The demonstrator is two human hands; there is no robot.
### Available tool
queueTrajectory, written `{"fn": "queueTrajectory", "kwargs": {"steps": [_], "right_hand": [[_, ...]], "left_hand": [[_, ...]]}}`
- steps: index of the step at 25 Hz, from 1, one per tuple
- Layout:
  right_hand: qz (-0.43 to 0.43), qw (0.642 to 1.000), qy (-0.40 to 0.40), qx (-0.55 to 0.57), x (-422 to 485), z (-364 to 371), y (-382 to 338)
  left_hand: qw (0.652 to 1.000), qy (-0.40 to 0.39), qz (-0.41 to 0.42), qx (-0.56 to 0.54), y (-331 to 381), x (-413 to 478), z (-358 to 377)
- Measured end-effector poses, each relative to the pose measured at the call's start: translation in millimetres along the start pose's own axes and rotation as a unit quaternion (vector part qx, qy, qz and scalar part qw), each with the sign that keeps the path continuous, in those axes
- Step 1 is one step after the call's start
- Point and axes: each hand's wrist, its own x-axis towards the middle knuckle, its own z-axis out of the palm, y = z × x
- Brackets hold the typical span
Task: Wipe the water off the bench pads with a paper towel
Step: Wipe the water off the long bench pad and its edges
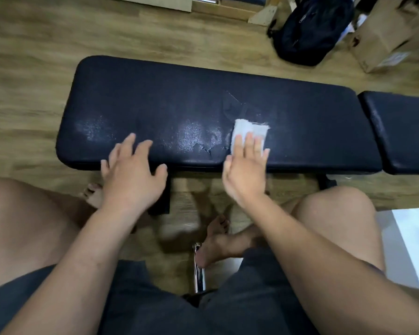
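A long black bench pad (155,93) lies across the view, with a shorter black pad (402,131) at its right end. Patches of water (189,136) glisten along the long pad's near half, one more at the left (94,128). My right hand (246,168) lies flat with straight fingers on a folded white paper towel (252,129), pressing it on the pad just right of the wet patches. My left hand (133,172) rests open with spread fingers on the pad's near edge, holding nothing.
The bench stands on a wooden floor (29,68). A black backpack (312,30) and a cardboard box (387,37) sit behind it at the right. A white box (406,245) is beside my right knee. My bare feet are under the bench's near side.
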Motion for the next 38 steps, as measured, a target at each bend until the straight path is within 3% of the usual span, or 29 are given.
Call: {"fn": "queueTrajectory", "kwargs": {"steps": [3, 7, 9, 11, 14, 19, 21, 23, 26, 30, 33, 35, 38], "right_hand": [[-0.103, 0.994, -0.025, 0.021, -13.4, 12.7, -82.2], [-0.292, 0.954, -0.060, -0.020, -14.3, 20.4, -190.5], [-0.339, 0.937, -0.072, -0.033, -8.8, 16.8, -200.0], [-0.341, 0.937, -0.062, -0.033, -5.5, 12.7, -165.9], [-0.239, 0.970, -0.022, -0.027, 4.6, -1.0, -58.8], [0.052, 0.999, -0.012, 0.004, 7.8, -33.3, 116.2], [0.150, 0.988, -0.019, 0.032, 7.3, -44.0, 127.1], [0.186, 0.981, -0.015, 0.046, 13.4, -43.9, 96.6], [0.103, 0.992, 0.011, 0.069, 16.1, -26.6, 14.7], [-0.090, 0.993, -0.013, 0.071, 7.4, 2.8, -118.8], [-0.192, 0.975, -0.037, 0.101, -3.5, 10.9, -219.0], [-0.295, 0.945, -0.082, 0.115, -12.8, 12.0, -282.0], [-0.379, 0.877, -0.208, 0.210, -31.4, 6.6, -349.6]], "left_hand": [[0.999, 0.015, -0.035, -0.002, -20.0, -7.8, 2.7], [0.991, 0.122, -0.054, -0.014, -55.3, -14.9, -2.3], [0.985, 0.150, -0.085, -0.004, -61.3, -10.9, -8.4], [0.989, 0.128, -0.073, 0.023, -51.2, -12.7, -4.8], [0.994, 0.088, 0.008, 0.061, -12.9, -19.0, 18.4], [0.984, -0.011, 0.117, 0.134, 14.9, -31.5, 57.0], [0.980, -0.022, 0.122, 0.155, 5.6, -31.0, 58.0], [0.981, -0.019, 0.125, 0.148, -2.3, -29.8, 53.6], [0.988, 0.019, 0.090, 0.121, -11.4, -32.2, 45.3], [0.989, 0.132, -0.037, 0.050, -44.3, -32.5, 27.9], [0.965, 0.203, -0.160, -0.040, -79.0, -25.0, 14.2], [0.953, 0.184, -0.235, -0.055, -101.4, -27.7, 8.7], [0.961, 0.005, -0.274, 0.042, -118.7, -39.4, 4.4]]}}
